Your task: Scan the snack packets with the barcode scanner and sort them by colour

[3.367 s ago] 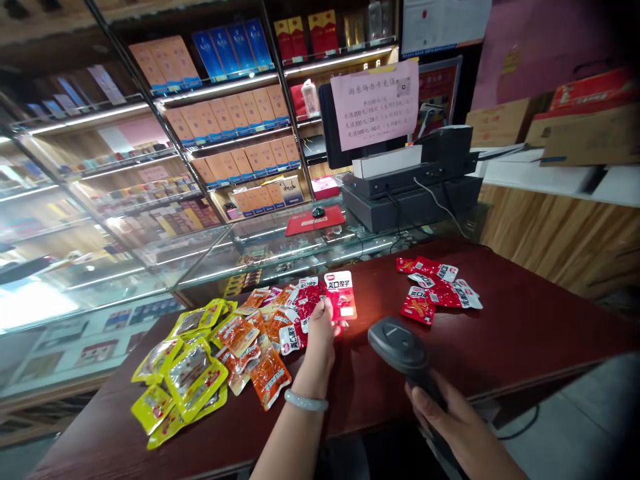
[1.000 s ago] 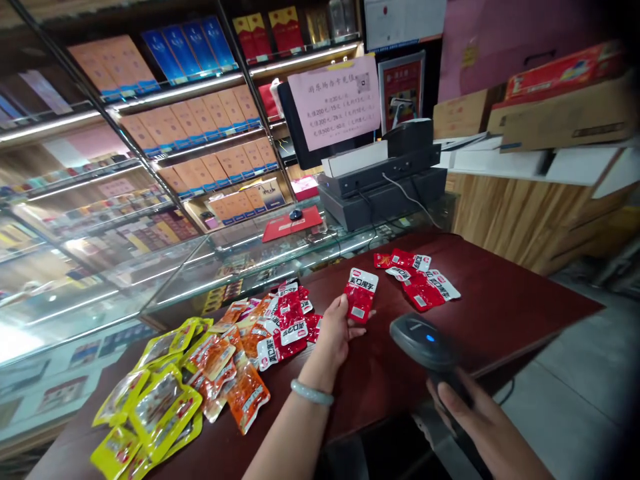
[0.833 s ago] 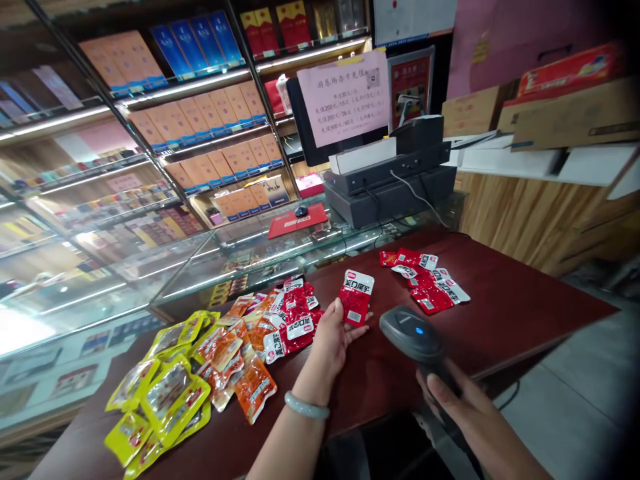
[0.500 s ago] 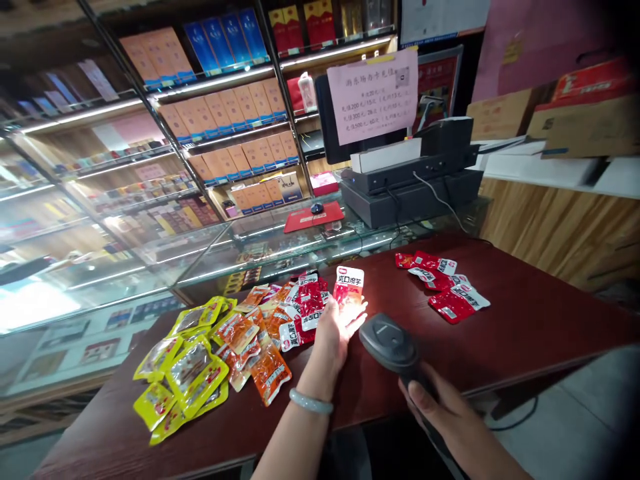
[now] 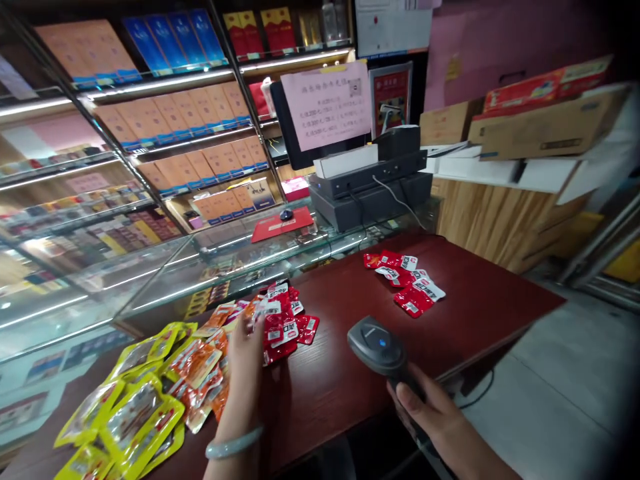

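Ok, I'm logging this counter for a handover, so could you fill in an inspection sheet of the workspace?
Surface: dark red tabletop, glossy, beside a glass counter.
Things: yellow packets, orange packets and red packets piled toward the left; a separate red group farther right.
Clutter: mouse on a red mat, on the glass.
Grips: left grip at the piled red packets, fingers blurred, hold unclear; right grip around a handheld scanner.
Cables: pale cable by the dark equipment.
Surroundings: stocked shelves, pink notice, cardboard boxes.
Spills: nothing seen.
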The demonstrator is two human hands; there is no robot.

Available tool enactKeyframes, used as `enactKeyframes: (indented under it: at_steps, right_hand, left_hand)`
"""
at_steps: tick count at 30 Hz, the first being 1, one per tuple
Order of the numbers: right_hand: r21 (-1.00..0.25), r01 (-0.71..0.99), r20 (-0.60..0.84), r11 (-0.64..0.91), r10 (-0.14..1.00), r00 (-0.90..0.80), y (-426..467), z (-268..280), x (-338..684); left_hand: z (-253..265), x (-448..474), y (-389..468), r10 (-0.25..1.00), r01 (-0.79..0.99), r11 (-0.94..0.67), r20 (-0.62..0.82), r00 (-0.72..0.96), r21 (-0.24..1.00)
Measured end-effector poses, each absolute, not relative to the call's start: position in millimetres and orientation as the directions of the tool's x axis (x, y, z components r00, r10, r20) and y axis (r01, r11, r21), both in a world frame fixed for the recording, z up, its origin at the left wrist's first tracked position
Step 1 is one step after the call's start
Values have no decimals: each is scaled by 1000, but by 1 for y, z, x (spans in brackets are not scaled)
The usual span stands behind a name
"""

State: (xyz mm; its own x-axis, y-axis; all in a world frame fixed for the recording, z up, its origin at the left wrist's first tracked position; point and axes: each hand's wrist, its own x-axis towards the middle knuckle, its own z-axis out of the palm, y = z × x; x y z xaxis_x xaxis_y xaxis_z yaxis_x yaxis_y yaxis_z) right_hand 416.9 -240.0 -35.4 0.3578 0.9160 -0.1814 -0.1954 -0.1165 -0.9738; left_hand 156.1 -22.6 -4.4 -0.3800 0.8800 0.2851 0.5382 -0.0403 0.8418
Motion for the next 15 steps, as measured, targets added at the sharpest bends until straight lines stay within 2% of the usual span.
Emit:
enactKeyframes:
  at_steps: [2,3,5,8,11,13,15]
  right_hand:
    - [-965,-208,-228,-159,900,372,-243,-47,428]
    - [-960,-222,-247,-173,894,373,-245,-54,434]
    - [-949,-261,-268,-177,888,374,-248,-65,444]
    - [-940,-303,-283,-156,852,440,-253,-71,456]
    - [-943,-305,-279,-130,806,521,-262,-68,468]
    - [-946,-306,-268,-110,799,538,-270,-65,477]
    - [-944,-312,-263,-103,806,531,-277,-64,486]
  left_hand:
    - [1,160,-23,840,776,-39,442,-316,630]
    - [1,170,-24,829,815,-80,492,-266,574]
    - [-2,205,-28,854,794,-249,512,-91,555]
    - [-15,280,-36,865,578,-498,416,281,646]
    - [-25,355,-47,760,405,-590,312,571,698]
    - [-27,396,-53,714,456,-631,240,658,628]
    - [-24,427,-57,739,595,-642,183,649,483]
